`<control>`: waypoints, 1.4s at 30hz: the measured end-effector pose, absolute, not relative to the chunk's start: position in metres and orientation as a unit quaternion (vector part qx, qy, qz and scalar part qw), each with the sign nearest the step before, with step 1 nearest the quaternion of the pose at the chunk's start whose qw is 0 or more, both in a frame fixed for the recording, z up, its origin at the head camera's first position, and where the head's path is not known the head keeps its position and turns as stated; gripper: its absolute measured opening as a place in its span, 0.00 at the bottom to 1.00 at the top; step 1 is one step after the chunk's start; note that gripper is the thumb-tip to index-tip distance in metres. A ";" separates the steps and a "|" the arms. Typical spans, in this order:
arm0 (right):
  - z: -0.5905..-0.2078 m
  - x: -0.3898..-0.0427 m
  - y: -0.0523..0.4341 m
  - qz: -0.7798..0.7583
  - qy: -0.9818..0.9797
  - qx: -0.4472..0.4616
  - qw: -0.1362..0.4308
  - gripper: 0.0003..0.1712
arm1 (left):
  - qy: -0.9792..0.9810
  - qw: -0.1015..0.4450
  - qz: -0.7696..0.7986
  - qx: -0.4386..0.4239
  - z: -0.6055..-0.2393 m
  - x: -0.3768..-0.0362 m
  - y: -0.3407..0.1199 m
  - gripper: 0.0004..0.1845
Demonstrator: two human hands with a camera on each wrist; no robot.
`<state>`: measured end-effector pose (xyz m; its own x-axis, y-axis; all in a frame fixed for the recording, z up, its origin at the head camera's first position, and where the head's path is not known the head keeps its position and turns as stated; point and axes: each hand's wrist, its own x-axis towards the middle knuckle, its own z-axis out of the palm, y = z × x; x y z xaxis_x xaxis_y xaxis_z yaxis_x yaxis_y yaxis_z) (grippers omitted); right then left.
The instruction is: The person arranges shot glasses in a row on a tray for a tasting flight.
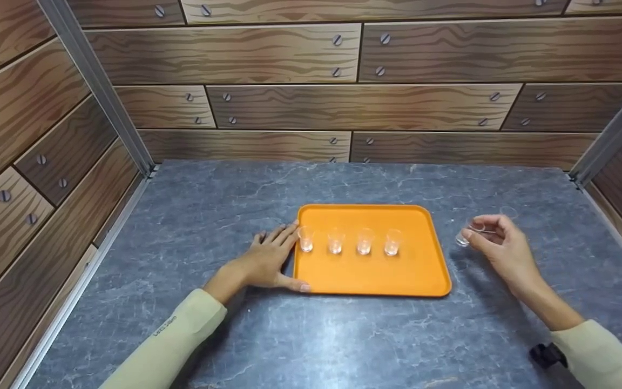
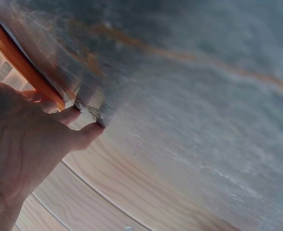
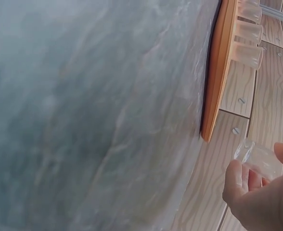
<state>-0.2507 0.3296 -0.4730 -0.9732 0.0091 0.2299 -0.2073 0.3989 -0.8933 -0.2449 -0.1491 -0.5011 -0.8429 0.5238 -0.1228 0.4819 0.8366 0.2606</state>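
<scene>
An orange tray (image 1: 365,275) lies on the blue-grey marbled tabletop. Several small clear shot glasses stand upright in a row across it, among them a leftmost glass (image 1: 306,240) and a rightmost glass (image 1: 392,243). My left hand (image 1: 268,259) rests at the tray's left edge, fingers spread and the thumb by the near left corner. Beyond the tray's right side, my right hand (image 1: 508,254) pinches another clear shot glass (image 1: 462,237) between thumb and fingers. That held glass (image 3: 259,160) shows tilted in the right wrist view, with fingers covering part of it.
A faint clear rim (image 1: 508,211) shows just behind the right hand. Wood-patterned panels (image 1: 278,105) wall in the back and both sides of the table, with grey metal posts (image 1: 108,86) at the corners. A small black object (image 1: 548,355) sits by the right sleeve.
</scene>
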 end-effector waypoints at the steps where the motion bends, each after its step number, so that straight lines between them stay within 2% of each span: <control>1: -0.473 -0.251 0.328 0.547 -0.829 0.063 0.097 0.24 | 0.954 0.095 0.110 0.264 -0.501 -0.245 -0.149 0.71; 9: -0.472 -0.252 0.316 0.558 -0.822 0.086 0.075 0.25 | 0.954 0.082 0.106 0.269 -0.501 -0.245 -0.149 0.70; 23: -0.475 -0.253 0.295 0.532 -0.839 0.116 0.015 0.25 | 0.955 0.102 0.115 0.255 -0.501 -0.246 -0.148 0.71; 34: -0.479 -0.258 0.282 0.526 -0.841 0.125 -0.024 0.26 | 0.956 0.094 0.107 0.258 -0.503 -0.245 -0.148 0.72; 42: -0.485 -0.261 0.274 0.521 -0.842 0.138 -0.023 0.24 | 0.954 0.091 0.113 0.261 -0.503 -0.245 -0.149 0.72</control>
<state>-0.2614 0.2742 -0.4850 -0.9610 -0.2560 0.1043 -0.2076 0.4193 -0.8838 -0.2454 -0.1493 -0.5033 -0.8474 0.5185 -0.1144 0.4776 0.8384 0.2626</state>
